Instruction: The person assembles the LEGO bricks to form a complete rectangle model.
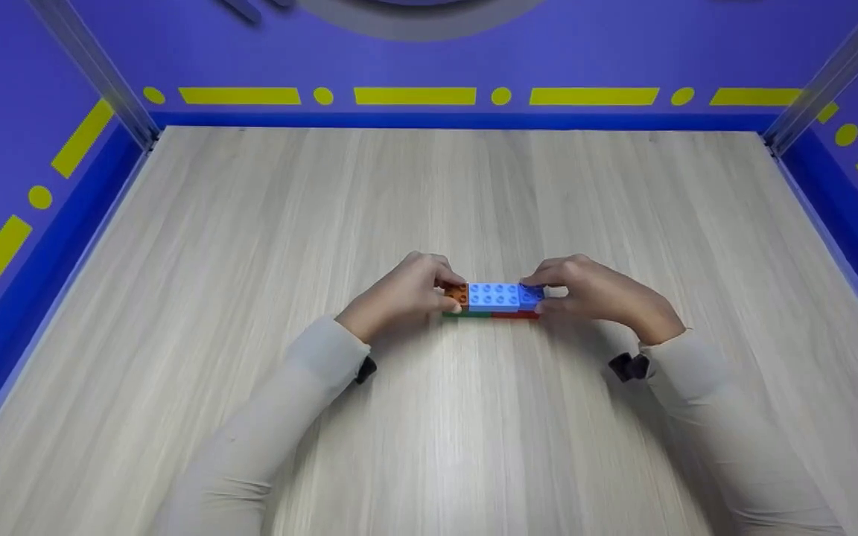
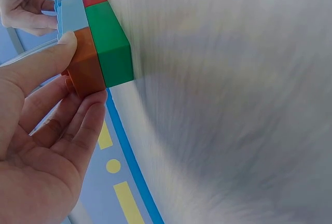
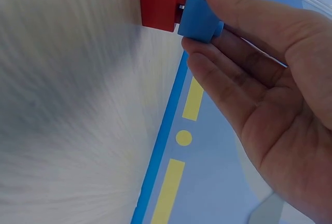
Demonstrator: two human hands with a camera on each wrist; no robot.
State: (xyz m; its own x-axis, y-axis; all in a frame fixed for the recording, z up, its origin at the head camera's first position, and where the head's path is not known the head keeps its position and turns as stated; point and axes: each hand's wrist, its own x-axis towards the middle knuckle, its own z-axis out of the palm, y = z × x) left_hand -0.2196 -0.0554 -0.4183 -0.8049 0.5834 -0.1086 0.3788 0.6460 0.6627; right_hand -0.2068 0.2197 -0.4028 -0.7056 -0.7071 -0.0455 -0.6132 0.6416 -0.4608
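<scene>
Two layers of toy building bricks stand in a row on the table. The lower layer has a green brick (image 2: 110, 45) and a red brick (image 3: 160, 1). Above them sit an orange brick (image 2: 87, 63), a light blue brick (image 1: 494, 296) and a darker blue brick (image 3: 199, 11). My left hand (image 1: 418, 290) pinches the orange brick at the left end between thumb and fingers. At the right end my right hand (image 1: 585, 290) pinches the darker blue brick, and a narrow gap shows between this brick and the red one below.
The bricks rest on a wood-grain table (image 1: 444, 201). Blue-purple panels with yellow dashes (image 1: 414, 96) border it at the back and both sides. A dark wrist device (image 1: 628, 367) sits under the right sleeve cuff.
</scene>
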